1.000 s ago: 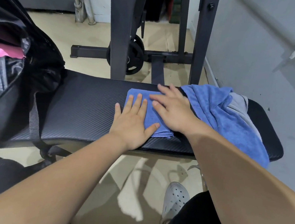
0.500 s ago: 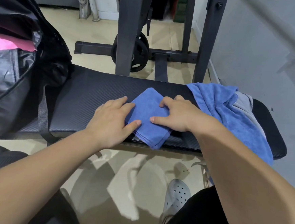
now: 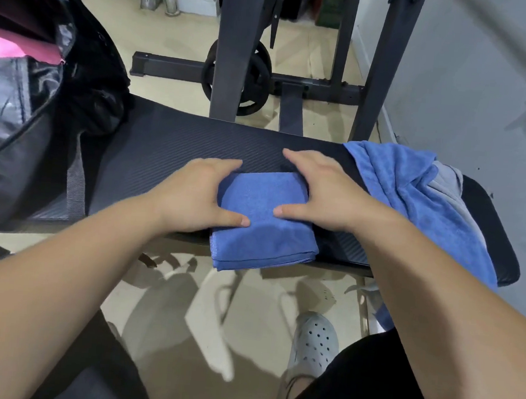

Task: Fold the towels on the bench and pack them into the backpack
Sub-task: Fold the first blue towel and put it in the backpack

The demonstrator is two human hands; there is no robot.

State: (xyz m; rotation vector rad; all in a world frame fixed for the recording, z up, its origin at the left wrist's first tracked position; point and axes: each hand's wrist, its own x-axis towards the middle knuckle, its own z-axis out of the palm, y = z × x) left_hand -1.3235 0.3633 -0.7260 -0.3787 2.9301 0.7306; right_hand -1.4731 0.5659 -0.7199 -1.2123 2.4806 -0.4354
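**Gym bench: folded towel held at both sides, packing not yet done**

Black padded bench (image 3: 170,160) runs across a weight room, with a rack frame (image 3: 232,55) behind it. A folded towel (image 3: 262,227) sits at the front edge of the bench, its near end hanging over the edge.

The left hand (image 3: 193,193) grips the towel's left side and the right hand (image 3: 322,194) its right side. Both thumbs are flat on top and the fingers curl round the side edges. I can't tell if the fingertips get underneath. Most of the towel lies between the hands and toward the person.

The backpack (image 3: 26,117) stands open at the left end of the bench, something pink (image 3: 3,49) inside. A loose blue towel (image 3: 413,195) and a grey one (image 3: 445,182) are heaped at the right end, unfolded.

Risks, as I judge them:
- The grip is on the far half only, so the overhanging layers could sag open on lifting.
- The towel could slide off the front edge.
- The folds could catch on the backpack mouth.
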